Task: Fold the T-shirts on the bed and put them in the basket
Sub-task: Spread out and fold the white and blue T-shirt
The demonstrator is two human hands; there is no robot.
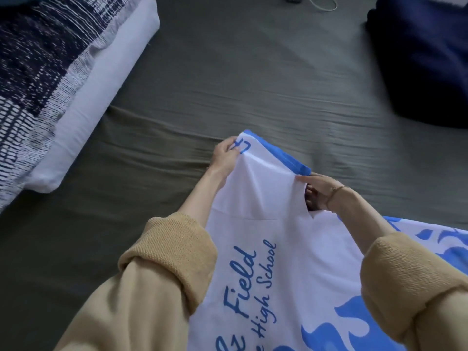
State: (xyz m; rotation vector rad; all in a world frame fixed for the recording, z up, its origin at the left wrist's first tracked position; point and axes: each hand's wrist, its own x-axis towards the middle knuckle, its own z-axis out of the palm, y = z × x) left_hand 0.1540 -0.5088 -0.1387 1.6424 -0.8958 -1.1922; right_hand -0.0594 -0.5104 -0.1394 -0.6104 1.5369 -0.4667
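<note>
- White T-shirt with blue script lettering and blue flame-like patches (291,249) is spread over the near part of the bed, with its far end lifted between the person's two hands; the lettering reads "Field" and "High School".
- Blue-trimmed sleeve end of that shirt (276,153) is the part raised highest, stretched between the hands, and the white cloth falls away from it in a soft peak.
- Left hand (224,154) pinches the far left corner of the sleeve, fingers curled round the cloth beside a small blue mark.
- Right hand (316,191) grips the right end of the blue trim, thumb laid along the top of the fabric and the other fingers tucked underneath it; a thin bracelet (338,188) sits at that wrist.
- Tan knitted sleeves (164,252) are pushed up into thick rolls on both forearms.
- Dark olive bedsheet (228,79), creased in long wrinkles, covers the bed all around the shirt.
- White pillow (101,97) lies along the left side, well apart from the shirt, with a navy-and-white patterned pillow (38,59) resting on top of it.
- Dark navy fabric heap (425,57) sits at the far right of the bed; I cannot tell what it is.
- Pale cord (323,3) loops at the far edge next to a small dark object, too little of it showing to tell more.
</note>
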